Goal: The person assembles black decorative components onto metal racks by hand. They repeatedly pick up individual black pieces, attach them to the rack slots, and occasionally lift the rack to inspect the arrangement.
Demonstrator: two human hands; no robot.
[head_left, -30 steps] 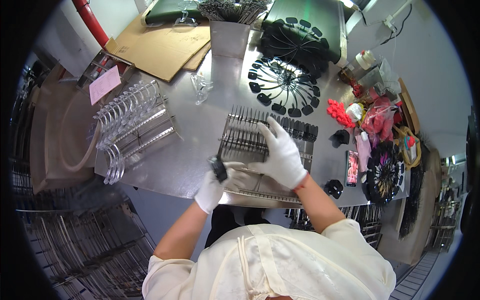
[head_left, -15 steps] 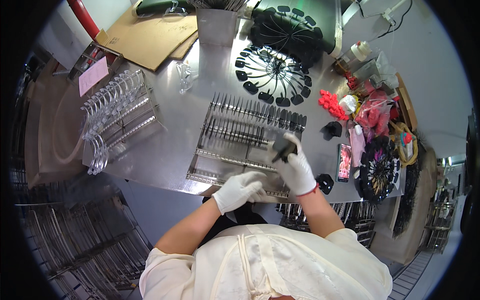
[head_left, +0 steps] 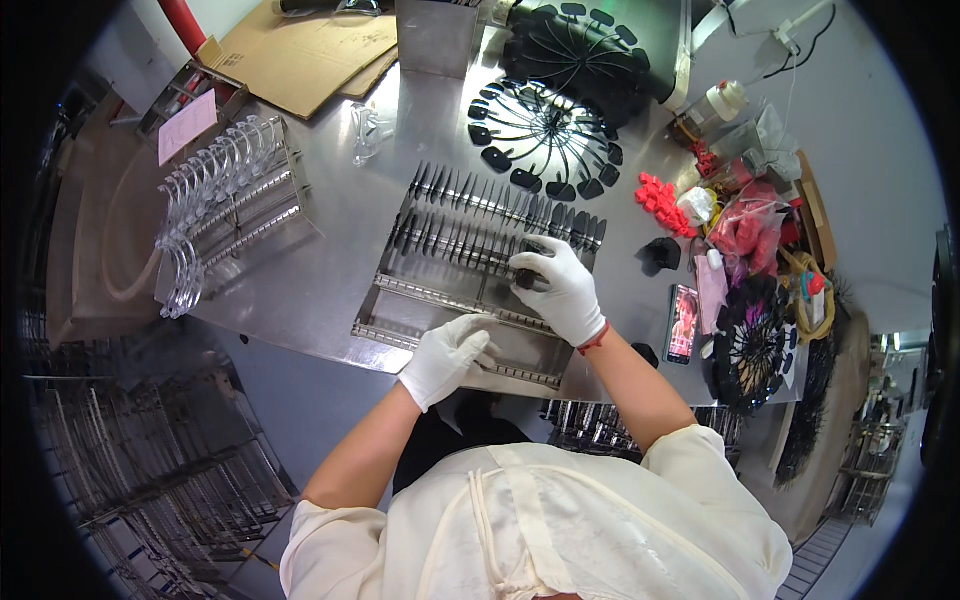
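Observation:
A metal rack (head_left: 458,296) lies in front of me, with flat black pieces (head_left: 455,240) standing upright in its two far rows. My right hand (head_left: 562,292), in a white glove, is at the right end of the second row, pinching a flat black piece (head_left: 526,277) between thumb and fingers. The fingers partly hide that piece, so I cannot tell whether it sits in a slot. My left hand (head_left: 440,362), also gloved in white, hovers over or rests on the rack's near rail, loosely curled with thumb and fingers apart and nothing visible in it.
Left stands a second rack (head_left: 245,215) of clear plastic pieces. Beyond my rack are fanned black pieces on wires (head_left: 550,130) and a metal box (head_left: 435,40). To the right lie a phone (head_left: 682,322), red pieces (head_left: 660,203) and a black piece (head_left: 660,254).
My right hand has carried the black piece left and down to the rack's second row. The left hand has shifted slightly left and forward. The view has moved a little.

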